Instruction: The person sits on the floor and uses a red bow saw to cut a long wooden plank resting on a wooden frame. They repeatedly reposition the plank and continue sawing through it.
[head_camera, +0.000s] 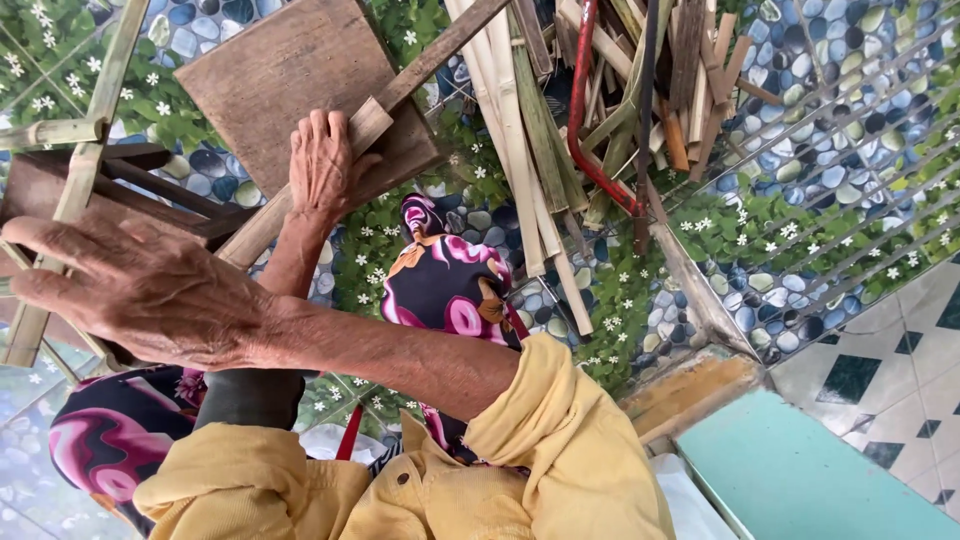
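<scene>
Both hands (150, 290) (325, 165) outstretched, fingers flat
</scene>
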